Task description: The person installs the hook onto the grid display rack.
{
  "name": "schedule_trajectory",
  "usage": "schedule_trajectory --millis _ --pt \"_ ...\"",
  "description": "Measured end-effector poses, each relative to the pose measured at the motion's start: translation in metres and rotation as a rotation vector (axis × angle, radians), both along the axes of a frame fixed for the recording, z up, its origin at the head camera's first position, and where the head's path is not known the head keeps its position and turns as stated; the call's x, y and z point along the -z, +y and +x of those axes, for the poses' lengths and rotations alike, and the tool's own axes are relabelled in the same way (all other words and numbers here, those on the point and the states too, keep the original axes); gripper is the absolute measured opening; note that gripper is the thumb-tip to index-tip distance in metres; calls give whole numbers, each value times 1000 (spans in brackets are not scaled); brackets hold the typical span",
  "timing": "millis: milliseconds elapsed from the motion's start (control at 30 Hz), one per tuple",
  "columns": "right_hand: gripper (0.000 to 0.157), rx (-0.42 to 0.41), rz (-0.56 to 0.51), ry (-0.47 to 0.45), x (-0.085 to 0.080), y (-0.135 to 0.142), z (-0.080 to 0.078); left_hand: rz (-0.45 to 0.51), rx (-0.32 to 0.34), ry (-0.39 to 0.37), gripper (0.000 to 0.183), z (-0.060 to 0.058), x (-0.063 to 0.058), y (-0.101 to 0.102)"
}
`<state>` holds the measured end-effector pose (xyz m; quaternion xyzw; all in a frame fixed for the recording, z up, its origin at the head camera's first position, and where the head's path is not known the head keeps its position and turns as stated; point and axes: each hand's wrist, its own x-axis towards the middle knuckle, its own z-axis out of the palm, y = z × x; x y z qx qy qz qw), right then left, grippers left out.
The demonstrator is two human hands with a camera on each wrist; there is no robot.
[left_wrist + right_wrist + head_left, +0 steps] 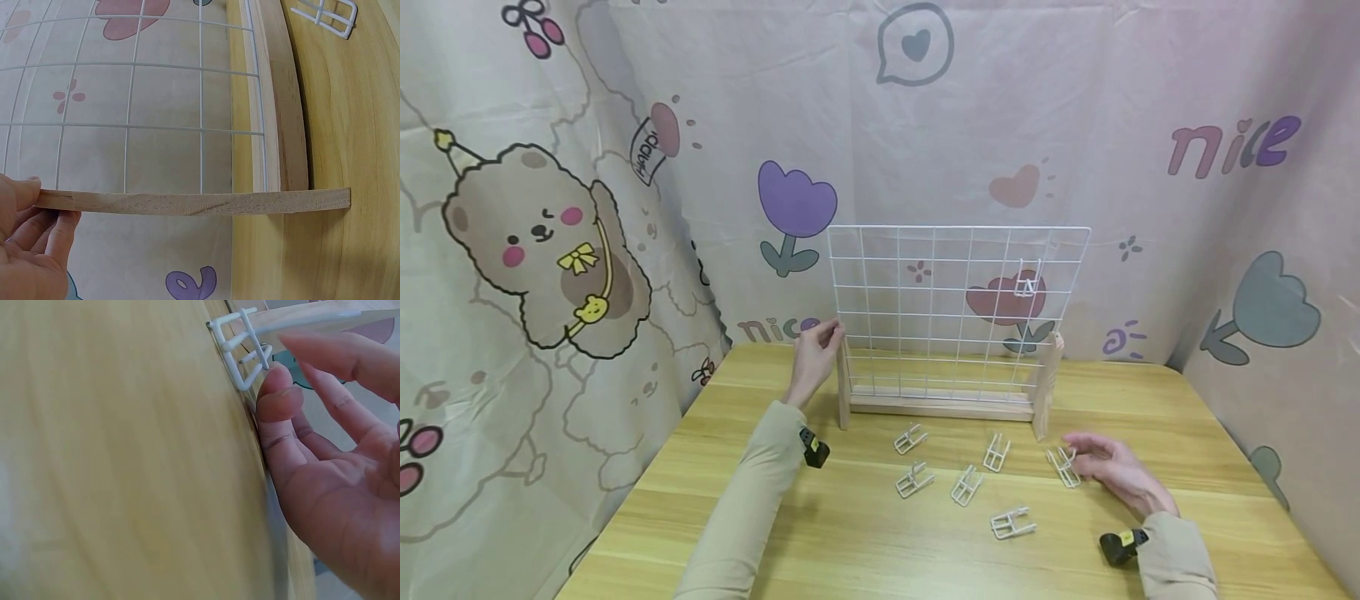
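A left hand [814,358] pinches the pale wooden side post [187,204] of a white wire grid rack [957,314].
The right hand [1117,469], fingers apart, hovers beside a white wire hook [1064,468]; contact is unclear.

The rack [962,315] stands at twelve o'clock on the bench [865,554]; one hook [1027,287] hangs at its two o'clock, other hooks [914,481] toward six

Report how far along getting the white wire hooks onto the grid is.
Done: one hook hangs at the upper right of the grid.
In hand: the right hand is at another hook, its grip unclear, while the left hand pinches a wooden upright.
Remaining: five more hooks lie on the table, so the job looks barely begun.
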<state>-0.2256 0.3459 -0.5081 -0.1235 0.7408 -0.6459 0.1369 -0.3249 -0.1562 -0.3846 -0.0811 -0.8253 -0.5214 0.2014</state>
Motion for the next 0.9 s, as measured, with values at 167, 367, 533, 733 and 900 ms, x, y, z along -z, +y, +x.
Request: schedule_trajectory --millis 167,367,533,733,900 --pt "49 -10 54 22 1 -3 -3 -2 -4 -3 36 0 0 0" --pt "63 -40 135 35 -1 -6 -6 -2 -10 -5 36 1 -1 1" --pt "60 -76 226 106 -3 -9 -9 0 -13 -6 35 3 -1 2" --pt "55 -93 256 139 -3 -11 -11 4 -13 -11 36 3 -2 2" --pt "55 -91 242 136 -3 -12 -11 5 -13 -10 36 2 -1 1"
